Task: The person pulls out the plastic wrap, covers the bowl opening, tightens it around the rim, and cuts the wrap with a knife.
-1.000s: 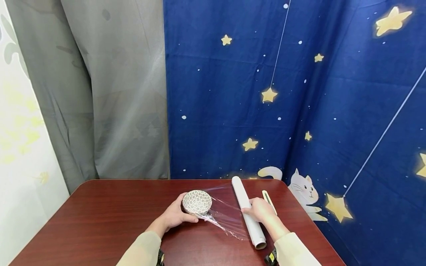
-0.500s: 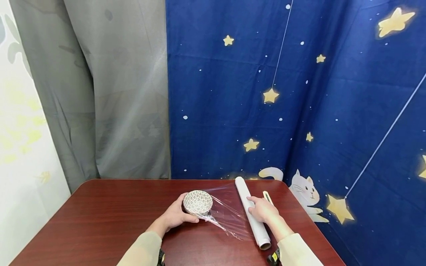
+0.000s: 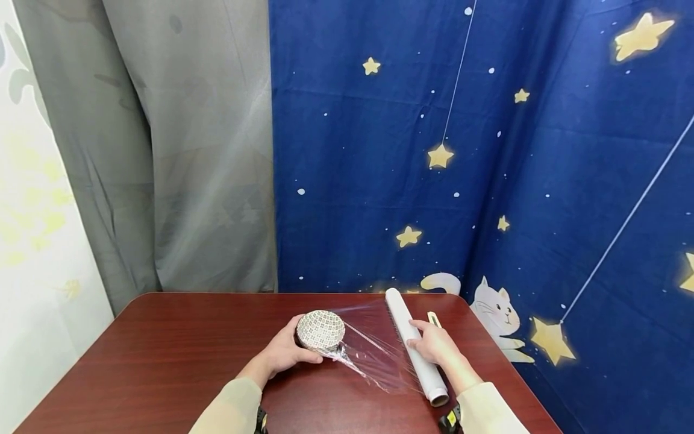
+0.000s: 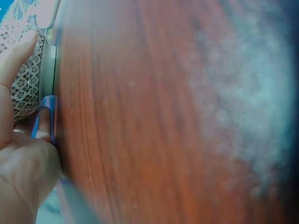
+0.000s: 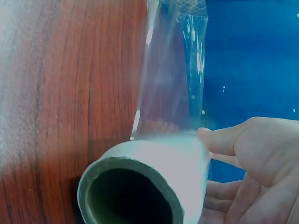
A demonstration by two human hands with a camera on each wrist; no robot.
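A round object with a lattice pattern (image 3: 321, 330), perhaps a bowl, is gripped at its left side by my left hand (image 3: 284, 349). In the left wrist view the thumb lies over the patterned side (image 4: 29, 81). Clear film (image 3: 374, 346), bunched in shiny folds along its near edge, stretches from this object to a white roll (image 3: 425, 371). My right hand (image 3: 441, 349) holds the roll around its middle, from the right side. The right wrist view shows the roll's hollow end (image 5: 131, 196), the film (image 5: 166, 79) and the thumb against the roll's surface.
A slim pale tool (image 3: 433, 318), possibly a cutter, lies right of the roll, partly hidden by the right hand. The dark red table (image 3: 135, 361) ends at its far edge before grey and blue star-print curtains (image 3: 368, 150).
The roll and my right hand have shifted rightward across the table, so the film spans a wider gap. My left hand and the patterned object have barely moved.
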